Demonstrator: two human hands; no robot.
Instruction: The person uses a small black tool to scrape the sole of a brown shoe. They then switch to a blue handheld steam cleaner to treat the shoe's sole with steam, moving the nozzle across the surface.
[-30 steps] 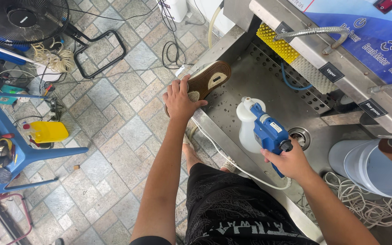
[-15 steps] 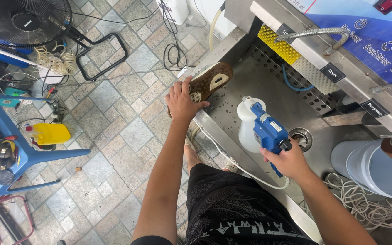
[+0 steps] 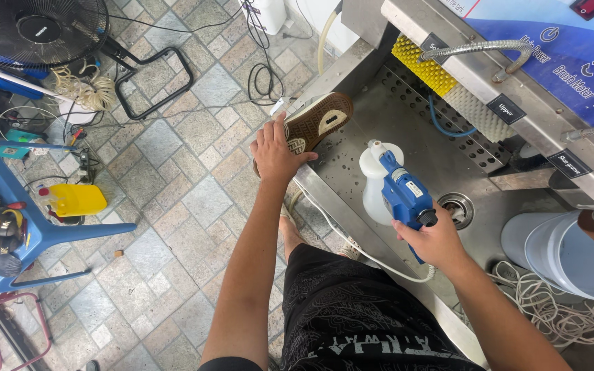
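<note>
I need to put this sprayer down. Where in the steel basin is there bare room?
Bare steel floor lies between the brown-soled shoe, the perforated back wall and the round drain. The basin's near edge is crowded: the blue-and-white sprayer, the white hose.

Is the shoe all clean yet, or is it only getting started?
Looks like early days. Done: the shoe is sole-up over the wet metal basin. In hand: the left hand holds it, and the right hand grips the blue spray gun. Probably left: the yellow brush is untouched.

Black labels (image 3: 505,108) on blue panel (image 3: 572,48)
</note>
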